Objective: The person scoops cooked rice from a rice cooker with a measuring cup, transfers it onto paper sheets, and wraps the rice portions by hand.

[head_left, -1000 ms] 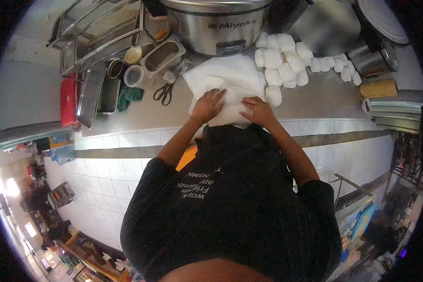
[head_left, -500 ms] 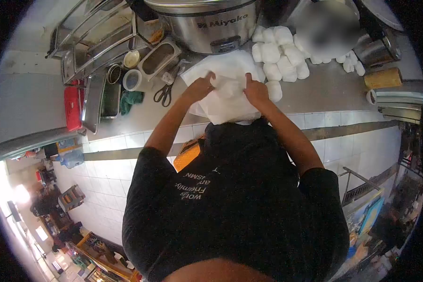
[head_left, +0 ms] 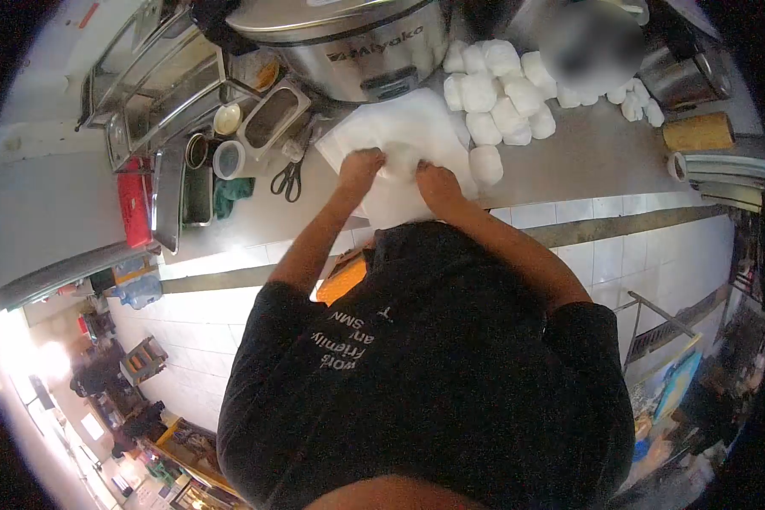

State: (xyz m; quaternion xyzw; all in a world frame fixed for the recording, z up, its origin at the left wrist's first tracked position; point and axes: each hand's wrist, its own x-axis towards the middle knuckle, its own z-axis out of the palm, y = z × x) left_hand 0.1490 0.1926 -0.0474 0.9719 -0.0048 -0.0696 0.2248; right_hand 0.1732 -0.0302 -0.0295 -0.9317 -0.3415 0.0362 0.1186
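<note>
The left hand (head_left: 362,172) and right hand (head_left: 439,189) are curled with fingers drawn in, each grip apparently pinching the white paper (head_left: 425,115) on either side of a pale raised part, though the fingertips are partly hidden. The paper lies on the counter (head_left: 569,170) in front of the large cooker (head_left: 340,72), between the scissors (head_left: 287,180) and the white bundles (head_left: 503,104). Folding or gathering seems in hand, and the next move probably calls for even tension from both sides.
</note>
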